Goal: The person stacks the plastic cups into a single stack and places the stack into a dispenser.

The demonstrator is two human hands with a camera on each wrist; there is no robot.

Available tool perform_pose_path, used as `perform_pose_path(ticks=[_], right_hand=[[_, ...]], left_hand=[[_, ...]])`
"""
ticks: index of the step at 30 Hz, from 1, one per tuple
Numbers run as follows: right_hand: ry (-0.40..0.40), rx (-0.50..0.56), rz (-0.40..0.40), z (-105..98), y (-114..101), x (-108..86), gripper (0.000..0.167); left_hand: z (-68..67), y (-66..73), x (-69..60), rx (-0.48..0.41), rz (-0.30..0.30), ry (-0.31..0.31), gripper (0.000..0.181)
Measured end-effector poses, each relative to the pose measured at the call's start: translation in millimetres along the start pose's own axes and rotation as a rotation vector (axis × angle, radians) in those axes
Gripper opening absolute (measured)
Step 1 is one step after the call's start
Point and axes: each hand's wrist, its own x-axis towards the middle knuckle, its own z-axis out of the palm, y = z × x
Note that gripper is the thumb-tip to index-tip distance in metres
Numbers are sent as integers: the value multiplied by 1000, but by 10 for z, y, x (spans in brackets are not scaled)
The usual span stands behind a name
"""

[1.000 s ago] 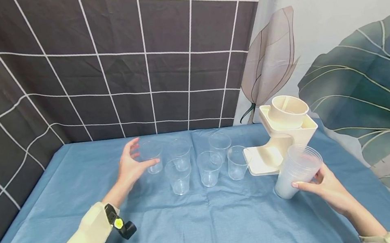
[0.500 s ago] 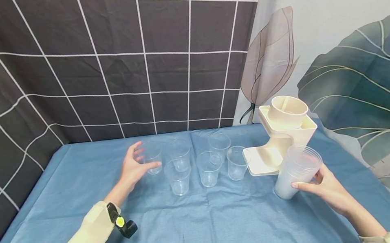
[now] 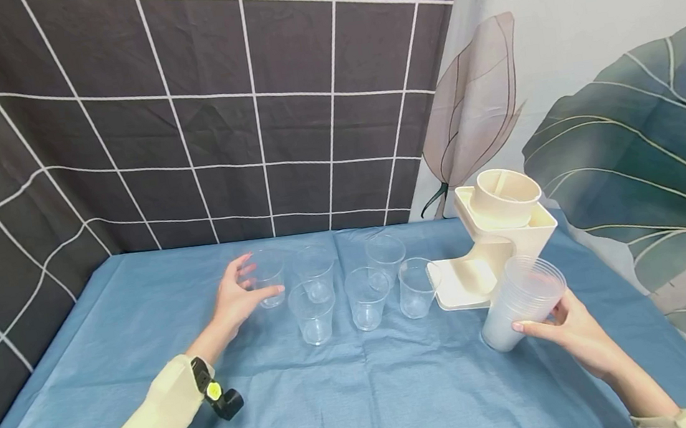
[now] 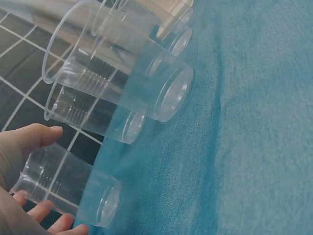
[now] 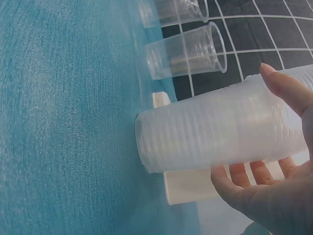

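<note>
While the person's left hand (image 3: 237,300) curves around the leftmost clear plastic cup (image 3: 269,273), the right hand (image 3: 580,336) grips a tall nested stack of translucent plastic cups (image 3: 518,306). The left thumb lies along the near side of its cup, with the fingers around the far left side; thumb and fingers are apart with the cup between them, and whether they press on its wall cannot be told. That cup is upright, rim up, at the left end of the group.

The right thumb and fingers are clamped on opposite sides of the stack, whose base is at the blue tablecloth (image 3: 342,402) and whose many rims lie close together at the top.

Between the hands, five more single cups are upright on the cloth: a back left cup (image 3: 314,270) just beside the leftmost one, a front left cup (image 3: 314,315), a front middle cup (image 3: 367,301), a back right cup (image 3: 385,252) and a front right cup (image 3: 417,291). Just behind the stack is a cream stand (image 3: 459,282), its flat foot toward the cups and a round cream holder (image 3: 506,196) on its raised part. Behind the table hangs a dark fabric with a white grid (image 3: 208,130).
</note>
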Motion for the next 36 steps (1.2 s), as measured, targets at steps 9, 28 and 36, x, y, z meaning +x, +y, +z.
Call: perform_pose_path(ticks=[9, 28, 36], right_hand=[[-3, -2, -1, -1, 5, -1, 70], [-3, -19, 18, -3, -2, -1, 71], [-3, 1, 18, -2, -1, 0, 71]], left_hand=[[46, -41, 18, 9, -8, 2, 90], [75, -69, 69, -6, 20, 10, 83], [73, -93, 64, -5, 36, 8, 79]])
